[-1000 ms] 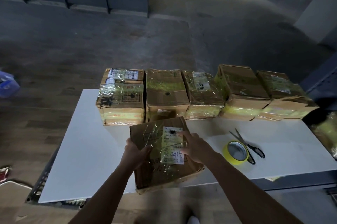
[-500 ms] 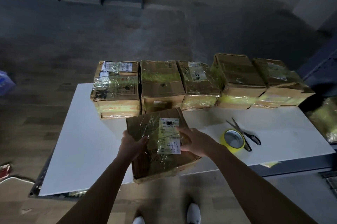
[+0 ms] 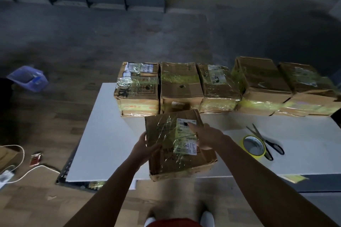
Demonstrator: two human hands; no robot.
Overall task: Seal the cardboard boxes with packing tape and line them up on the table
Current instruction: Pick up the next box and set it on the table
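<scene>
A worn cardboard box (image 3: 171, 160) with a white label and shiny tape lies at the near edge of the white table (image 3: 103, 134), overhanging it slightly. My left hand (image 3: 145, 148) grips its left side. My right hand (image 3: 206, 137) lies flat on the top by the label, fingers spread. Behind it, several taped boxes (image 3: 180, 84) stand side by side in a row along the table's far edge. A roll of yellow tape (image 3: 253, 146) lies flat to the right, with black-handled scissors (image 3: 265, 141) touching it.
A purple plastic basket (image 3: 27, 78) sits on the floor at the far left. White cable (image 3: 27, 171) and a small red packet (image 3: 35, 159) lie on the floor left of the table. Dark cabinets line the far wall. My white shoes show below.
The view has shifted slightly. The box has stayed at the near edge with both hands on it; my right hand's fingers have slid further up over the label.
</scene>
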